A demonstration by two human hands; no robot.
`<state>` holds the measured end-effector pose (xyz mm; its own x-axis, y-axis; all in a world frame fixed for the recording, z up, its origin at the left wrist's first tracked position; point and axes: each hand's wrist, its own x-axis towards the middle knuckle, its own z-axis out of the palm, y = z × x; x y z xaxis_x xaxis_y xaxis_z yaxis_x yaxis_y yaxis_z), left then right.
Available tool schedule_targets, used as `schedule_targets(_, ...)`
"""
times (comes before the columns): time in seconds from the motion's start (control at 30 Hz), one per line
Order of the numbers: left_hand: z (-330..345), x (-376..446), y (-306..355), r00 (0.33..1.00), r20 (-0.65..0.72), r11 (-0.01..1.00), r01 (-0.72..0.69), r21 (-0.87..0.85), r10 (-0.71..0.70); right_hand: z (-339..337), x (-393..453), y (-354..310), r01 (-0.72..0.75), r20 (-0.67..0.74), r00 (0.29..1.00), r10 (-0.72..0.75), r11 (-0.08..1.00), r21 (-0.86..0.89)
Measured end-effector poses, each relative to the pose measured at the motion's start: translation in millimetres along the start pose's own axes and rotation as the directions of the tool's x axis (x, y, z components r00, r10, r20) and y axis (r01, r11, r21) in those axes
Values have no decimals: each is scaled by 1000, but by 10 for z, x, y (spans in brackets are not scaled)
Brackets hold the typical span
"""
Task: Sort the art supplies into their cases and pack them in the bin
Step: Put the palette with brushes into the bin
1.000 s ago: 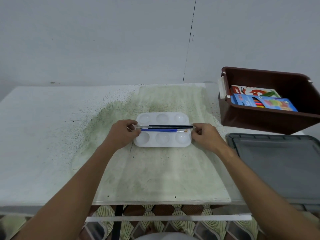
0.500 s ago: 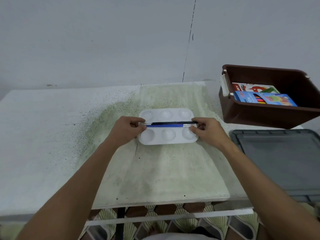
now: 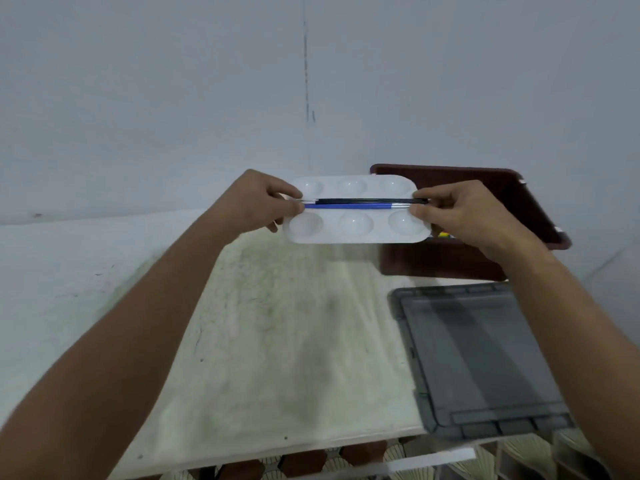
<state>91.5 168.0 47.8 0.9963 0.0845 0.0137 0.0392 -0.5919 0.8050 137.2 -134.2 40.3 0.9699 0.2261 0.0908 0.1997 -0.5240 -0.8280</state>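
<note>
1. The palette [image 3: 356,233] is held in the air above the table [image 3: 277,341], just left of the brown bin [image 3: 485,188].
2. Two brushes [image 3: 360,203] lie along its middle groove.
3. The left hand [image 3: 256,206] pinches the palette's left end, thumb on the brush tips.
4. The right hand [image 3: 460,216] pinches the right end likewise.
5. A grey lid [image 3: 485,358] lies on the table near the bin.

No legible txt anywhere.

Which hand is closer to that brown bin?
Right. The right hand grips the palette's end, overlapping the brown bin in view; the left hand grips the opposite end, farther from it.
</note>
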Motion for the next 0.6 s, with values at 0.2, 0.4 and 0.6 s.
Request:
schedule_targets(0.2, 863, 582, 566, 998, 58, 998, -40, 53, 37, -886, 184, 489, -106, 2, 994, 107, 978, -177)
schedule_targets(0.4, 1499, 867, 836, 993, 96, 958, -86, 274, 62, -1257, 399, 969, -138, 46, 986, 160, 942, -307)
schedule_targets(0.6, 1679, 1020, 856, 993, 108, 860, -89, 503, 40, -1253, 525, 1187, -86, 112, 983, 147, 901, -425)
